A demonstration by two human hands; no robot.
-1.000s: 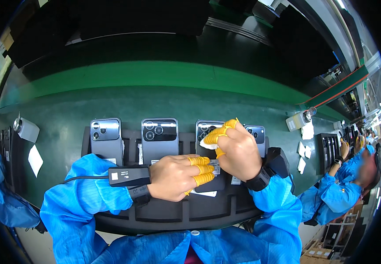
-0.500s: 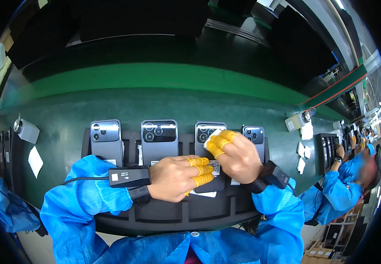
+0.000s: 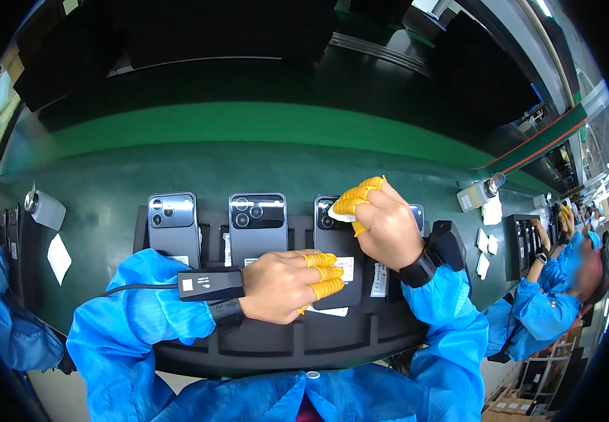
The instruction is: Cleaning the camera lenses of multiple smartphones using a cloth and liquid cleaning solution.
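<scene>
A grey smartphone [image 3: 330,242] lies back up in a black tray [image 3: 255,341], third from the left in a row. My left hand [image 3: 280,285] lies across its lower half, yellow-covered fingers stretched out and resting on the phone. A small white wiping cloth [image 3: 338,214] is pinched in my right hand [image 3: 382,221], also with yellow finger covers. The cloth touches the phone's camera area and partly hides it. To the left lie two more grey smartphones, one at the far left [image 3: 173,239] and one beside it [image 3: 258,239]. A fourth smartphone [image 3: 417,214] is mostly hidden behind my right hand.
A white bottle [image 3: 47,211] and a white sheet [image 3: 59,259] are at left on the green table [image 3: 262,165]. Another bottle [image 3: 474,195] and several white cloths [image 3: 487,243] are at right. A co-worker in blue [image 3: 543,302] handles phones in another tray at right.
My right hand has turned and shifted slightly up and right, with the cloth now lower on the phone's cameras. My left hand has barely moved.
</scene>
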